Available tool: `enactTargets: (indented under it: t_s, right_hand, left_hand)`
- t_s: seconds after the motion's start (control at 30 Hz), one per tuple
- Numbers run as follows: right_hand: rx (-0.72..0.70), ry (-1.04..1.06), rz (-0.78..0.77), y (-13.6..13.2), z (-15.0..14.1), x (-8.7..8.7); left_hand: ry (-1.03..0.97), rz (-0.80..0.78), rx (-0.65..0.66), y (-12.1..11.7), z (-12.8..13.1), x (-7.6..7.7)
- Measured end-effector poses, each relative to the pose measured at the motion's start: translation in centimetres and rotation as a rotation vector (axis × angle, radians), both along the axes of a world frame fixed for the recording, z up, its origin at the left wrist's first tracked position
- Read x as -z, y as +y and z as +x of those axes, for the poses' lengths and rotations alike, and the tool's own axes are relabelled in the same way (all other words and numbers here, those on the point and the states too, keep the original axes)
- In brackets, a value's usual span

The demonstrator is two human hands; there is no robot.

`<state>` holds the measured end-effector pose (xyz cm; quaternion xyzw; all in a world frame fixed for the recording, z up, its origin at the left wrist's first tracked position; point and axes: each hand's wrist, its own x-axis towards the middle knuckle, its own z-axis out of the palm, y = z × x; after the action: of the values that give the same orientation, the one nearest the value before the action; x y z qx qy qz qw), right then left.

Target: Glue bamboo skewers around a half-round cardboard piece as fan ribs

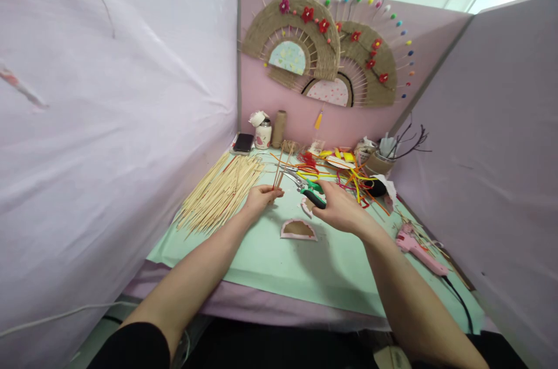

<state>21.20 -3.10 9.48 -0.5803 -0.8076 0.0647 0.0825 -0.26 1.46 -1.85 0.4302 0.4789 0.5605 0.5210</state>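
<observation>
Sticks [278, 168] rise pinched in the left hand [260, 199], beyond the half-round card [299, 229], presumably keeping their lengths exposed to the pruning shears [301, 185]. The right hand [340, 206] wraps the shears' handles. A loose stick pile [222, 194] lies left of the card, likely for easy reach.

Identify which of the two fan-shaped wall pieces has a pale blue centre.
The left fan: its centre is pale blue, while the right fan has a pink one with red spots.

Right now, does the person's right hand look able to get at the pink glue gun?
Probably, once freed: the right hand is holding the shears, but nothing visible seems to block its way to the glue gun.
</observation>
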Motion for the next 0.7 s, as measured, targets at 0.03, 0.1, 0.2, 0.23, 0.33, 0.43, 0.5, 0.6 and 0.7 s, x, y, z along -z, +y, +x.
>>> enactTargets:
  t_s: [0.03, 0.1, 0.2, 0.23, 0.33, 0.43, 0.5, 0.6, 0.7]
  right_hand:
    - [-0.013, -0.001, 0.000, 0.1, 0.0, 0.0]
    - [-0.049, -0.007, -0.004, 0.5, 0.2, -0.2]
    - [-0.119, -0.016, -0.010, 1.4, 0.6, -0.5]
    - [-0.137, -0.022, -0.012, 1.7, 0.8, -0.6]
    - [-0.171, -0.043, -0.016, 2.5, 1.1, -1.0]
    - [-0.177, -0.049, -0.015, 2.6, 1.0, -1.3]
    - [-0.163, -0.056, -0.018, 2.5, 0.8, -1.5]
    - [-0.142, -0.067, -0.023, 2.3, 0.6, -1.7]
    - [-0.140, -0.068, -0.034, 2.2, 0.7, -1.7]
  left_hand:
    - [0.008, 0.000, 0.006, 0.0, 0.0, 0.0]
    - [0.022, -0.002, 0.022, 0.0, -0.2, -0.1]
    - [0.022, -0.016, 0.052, 0.1, -0.4, -0.3]
    - [0.018, -0.021, 0.061, 0.1, -0.5, -0.4]
    - [0.009, -0.038, 0.071, 0.1, -0.7, -0.4]
    - [0.004, -0.043, 0.072, 0.2, -0.7, -0.4]
    - [-0.003, -0.041, 0.074, 0.2, -0.7, -0.3]
    - [-0.007, -0.038, 0.072, 0.2, -0.8, -0.2]
    - [0.011, -0.025, 0.082, 0.2, -0.8, -0.2]
